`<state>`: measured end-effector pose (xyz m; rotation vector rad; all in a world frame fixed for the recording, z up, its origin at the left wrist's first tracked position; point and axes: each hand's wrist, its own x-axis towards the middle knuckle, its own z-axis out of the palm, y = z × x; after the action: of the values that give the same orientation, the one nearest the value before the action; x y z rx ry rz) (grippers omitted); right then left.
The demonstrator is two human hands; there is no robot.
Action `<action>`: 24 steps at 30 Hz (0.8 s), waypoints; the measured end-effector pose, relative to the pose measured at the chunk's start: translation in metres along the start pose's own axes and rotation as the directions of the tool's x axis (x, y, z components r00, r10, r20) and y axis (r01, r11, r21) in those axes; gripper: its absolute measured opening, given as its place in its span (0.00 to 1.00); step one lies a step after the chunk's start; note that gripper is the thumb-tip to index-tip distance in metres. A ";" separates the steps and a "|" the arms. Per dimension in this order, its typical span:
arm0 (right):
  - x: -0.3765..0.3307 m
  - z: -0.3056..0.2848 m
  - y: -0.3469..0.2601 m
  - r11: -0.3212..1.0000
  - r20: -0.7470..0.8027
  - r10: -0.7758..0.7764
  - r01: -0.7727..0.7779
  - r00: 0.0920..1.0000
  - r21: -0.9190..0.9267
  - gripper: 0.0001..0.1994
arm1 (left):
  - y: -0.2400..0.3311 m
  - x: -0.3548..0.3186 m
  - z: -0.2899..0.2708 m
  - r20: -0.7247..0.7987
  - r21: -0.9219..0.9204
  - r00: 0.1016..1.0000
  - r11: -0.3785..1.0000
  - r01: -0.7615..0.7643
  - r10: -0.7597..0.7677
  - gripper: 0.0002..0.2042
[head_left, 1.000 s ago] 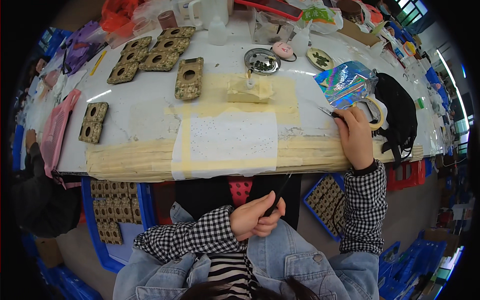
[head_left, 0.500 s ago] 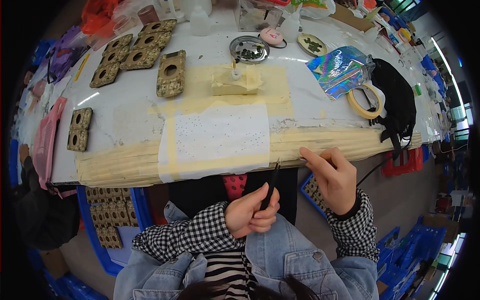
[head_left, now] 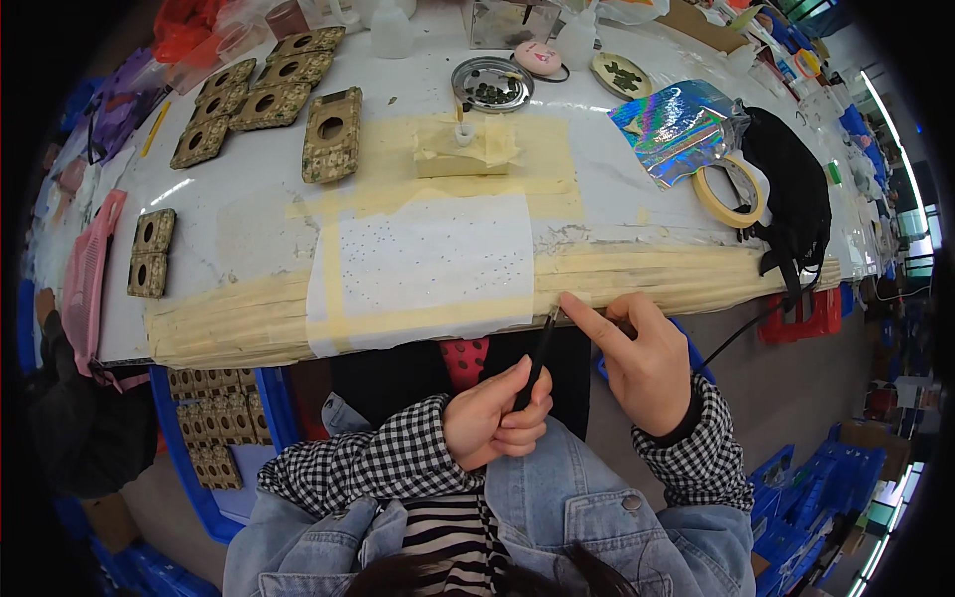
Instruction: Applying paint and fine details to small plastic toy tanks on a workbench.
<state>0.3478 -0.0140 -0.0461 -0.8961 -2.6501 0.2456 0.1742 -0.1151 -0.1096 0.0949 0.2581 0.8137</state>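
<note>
The person's L hand (head_left: 497, 413) is closed round a slim black tool (head_left: 538, 363), thumb along the shaft, fine tip up and just short of the table edge, in front of the body. The R hand (head_left: 647, 363) has its index finger (head_left: 597, 328) stretched to the tip, other fingers curled under; can't tell if finger & tip touch, or whether anything small is pinched there.

For good control, the L grip shd prob. stay light but firm, w/ the shaft steady, while the R fingertip does the fine adjusting. Too hard a push cd bend or skew the tip, or prick the finger if it's sharp. Resting a wrist on the tape-covered edge (head_left: 647, 267) wd likely help.

Just beyond, L of the tip, lies a white sheet (head_left: 320, 298) w/ tiny specks (head_left: 423, 254) scattered over it; cuffs are best kept clear, as specks that size wd prob. shift easily. Behind it: a taped block (head_left: 463, 164) w/ a small white cup (head_left: 464, 137), then a round metal dish (head_left: 492, 108) of dark bits. Off to the R, a tape roll (head_left: 704, 194) nr a black bag (head_left: 796, 179).
</note>
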 end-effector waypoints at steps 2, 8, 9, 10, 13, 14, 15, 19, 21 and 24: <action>0.003 -0.004 -0.002 1.000 0.022 0.028 -0.028 0.999 0.011 0.29 | 0.001 -0.001 0.002 -0.019 0.027 1.000 1.000 -0.011 0.011 0.21; -0.001 -0.004 -0.002 1.000 0.021 -0.003 0.004 1.000 -0.010 0.28 | 0.000 -0.001 0.003 -0.057 0.059 0.998 0.998 -0.026 0.029 0.20; 0.000 -0.003 -0.003 1.000 0.013 -0.002 0.002 1.000 -0.026 0.28 | 0.000 -0.001 0.004 -0.063 0.060 0.997 0.998 -0.030 0.034 0.20; 0.000 -0.003 -0.003 0.999 0.005 0.000 0.001 1.000 -0.043 0.28 | 0.000 -0.001 0.005 -0.069 0.062 0.997 0.997 -0.034 0.039 0.20; 0.004 -0.004 -0.003 0.998 0.003 0.015 -0.015 1.000 -0.066 0.28 | 0.001 -0.002 0.004 -0.083 0.070 0.996 0.997 -0.028 0.034 0.20; 0.004 -0.005 -0.003 0.999 -0.002 0.037 -0.037 0.999 -0.024 0.28 | 0.001 -0.001 0.004 -0.086 0.073 0.996 0.997 -0.026 0.032 0.20; 0.003 -0.006 -0.002 0.998 -0.007 0.058 -0.058 0.998 0.017 0.29 | 0.001 -0.001 0.004 -0.088 0.072 0.995 0.997 -0.037 0.043 0.19; 0.000 -0.010 0.001 0.993 -0.031 0.088 -0.086 0.996 0.079 0.30 | 0.001 -0.001 0.013 -0.154 0.132 0.983 0.988 -0.084 0.104 0.14; -0.003 -0.011 0.002 0.994 -0.031 0.092 -0.090 0.995 0.063 0.29 | 0.002 -0.001 0.014 -0.160 0.170 0.979 0.981 -0.096 0.123 0.11; -0.006 -0.012 0.001 0.996 -0.025 0.083 -0.082 0.996 0.037 0.29 | 0.000 -0.001 0.008 -0.144 0.201 0.978 0.972 -0.122 0.152 0.09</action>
<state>0.3571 -0.0159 -0.0368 -0.9911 -2.5791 0.2977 0.1758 -0.1159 -0.1023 0.2313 0.4851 0.9348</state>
